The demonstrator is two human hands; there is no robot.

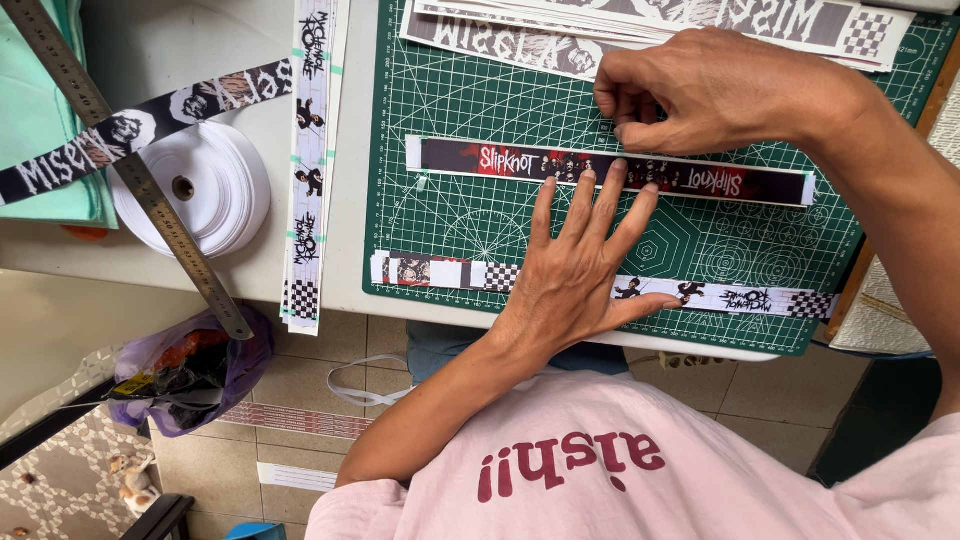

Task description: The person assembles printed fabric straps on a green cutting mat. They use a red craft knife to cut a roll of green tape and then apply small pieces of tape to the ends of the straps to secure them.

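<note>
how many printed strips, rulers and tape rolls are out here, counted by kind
Single printed strips: 5 (dark strip under left hand and right hand, checkered strip, long pale strip, black strip, strip on floor)
Strip stack: 1, sheets uncountable
Steel ruler: 1
White tape roll: 1
Cutting mat: 1
Total: 9

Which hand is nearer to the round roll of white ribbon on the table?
Left. The left hand presses the dark printed strip, nearer the roll of white ribbon; the right hand lies farther beyond.
</note>
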